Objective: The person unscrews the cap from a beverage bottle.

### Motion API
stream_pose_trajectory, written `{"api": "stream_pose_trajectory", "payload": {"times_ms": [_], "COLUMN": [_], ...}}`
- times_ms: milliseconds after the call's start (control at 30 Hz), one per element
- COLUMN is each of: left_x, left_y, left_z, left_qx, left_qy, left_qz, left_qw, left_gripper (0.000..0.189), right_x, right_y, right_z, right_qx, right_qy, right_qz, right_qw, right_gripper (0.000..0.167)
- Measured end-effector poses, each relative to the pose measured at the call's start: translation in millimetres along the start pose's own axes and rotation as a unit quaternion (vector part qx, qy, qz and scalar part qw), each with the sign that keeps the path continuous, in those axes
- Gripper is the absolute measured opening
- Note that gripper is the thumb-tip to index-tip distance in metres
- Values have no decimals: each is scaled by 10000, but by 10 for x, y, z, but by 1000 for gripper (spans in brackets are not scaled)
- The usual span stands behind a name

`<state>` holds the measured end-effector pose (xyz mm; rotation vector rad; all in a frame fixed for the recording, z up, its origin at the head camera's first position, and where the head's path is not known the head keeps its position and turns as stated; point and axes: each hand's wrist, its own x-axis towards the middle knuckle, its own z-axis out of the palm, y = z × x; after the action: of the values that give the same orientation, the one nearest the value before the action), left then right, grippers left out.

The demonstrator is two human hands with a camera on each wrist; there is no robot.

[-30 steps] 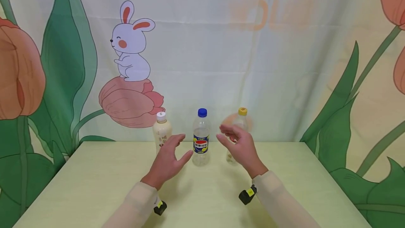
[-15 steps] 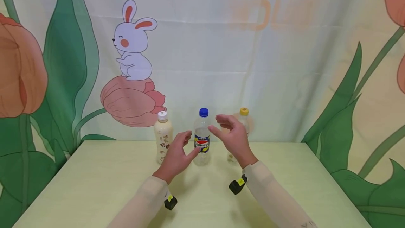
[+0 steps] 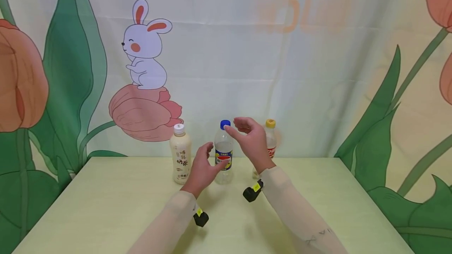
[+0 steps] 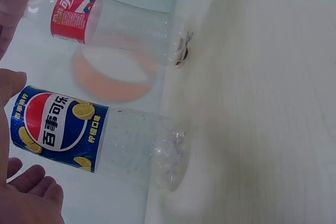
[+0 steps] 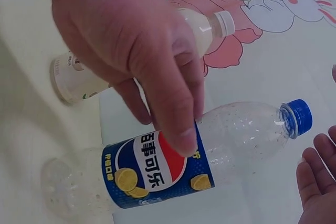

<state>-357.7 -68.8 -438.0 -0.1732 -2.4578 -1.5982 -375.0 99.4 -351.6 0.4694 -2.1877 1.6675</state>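
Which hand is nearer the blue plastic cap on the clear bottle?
Right. The right hand is close to the cap, near its height; the left hand is lower, by the blue label.

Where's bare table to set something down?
Table: bare left of the white-capped bottle, and right of the yellow-capped bottle past the right sleeve. Crowded around the blue-capped bottle: left hand by its label, right hand near its cap.

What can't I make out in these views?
Head view: much of the yellow-capped bottle, behind the right hand.
Head view: the orange lettering in the background, too blurred to read.
Left wrist view: top of the blue-capped bottle, cut off by the left edge.
Right wrist view: middle of the white-capped bottle, behind the left hand.
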Motion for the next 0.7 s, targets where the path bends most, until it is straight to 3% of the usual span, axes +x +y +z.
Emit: {"api": "stream_pose_trajectory", "payload": {"times_ms": [367, 700], "left_x": [166, 252], "left_y": [-110, -201], "left_z": [97, 154], "left_qx": [-472, -580], "left_qy": [-100, -179], "left_qz": [-129, -322], "left_qw": [9988, 9976], "left_gripper": [79, 80], "right_x": [158, 218], "right_y": [56, 97], "right_z": [108, 168], "right_qx": [-46, -119], "right_qy": [-49, -73], "right_qz": [189, 147], "right_qw": [9998, 9998], "right_gripper": [53, 58]}}
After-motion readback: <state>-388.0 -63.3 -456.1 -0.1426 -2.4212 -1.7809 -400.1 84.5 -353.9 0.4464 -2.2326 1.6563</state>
